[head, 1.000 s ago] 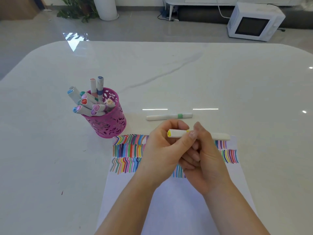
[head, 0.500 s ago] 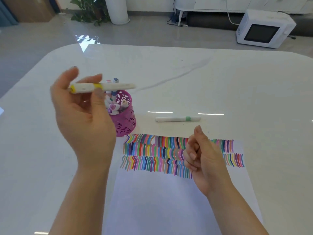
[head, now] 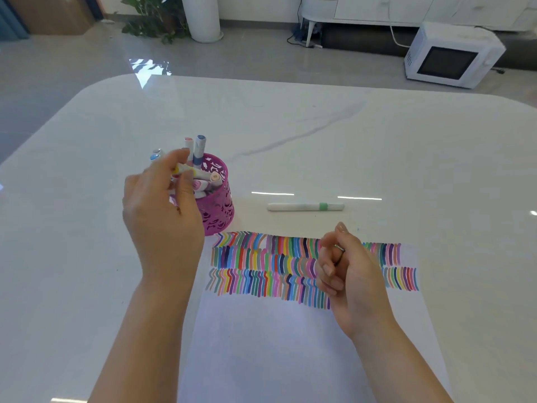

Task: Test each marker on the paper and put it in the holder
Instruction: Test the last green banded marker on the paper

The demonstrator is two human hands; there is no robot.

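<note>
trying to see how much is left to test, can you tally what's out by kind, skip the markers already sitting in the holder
markers outside the holder: 2, the green-banded marker lying loose and the yellow-banded marker pinched in the left hand
pink holder: 1
paper: 1
total: 4

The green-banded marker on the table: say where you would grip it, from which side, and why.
Probably pinch the green-banded marker mid-barrel, from above, fingers across its narrow width. It lies flat, lengthwise left to right, with bare table around it; the right hand is nearest.
</note>
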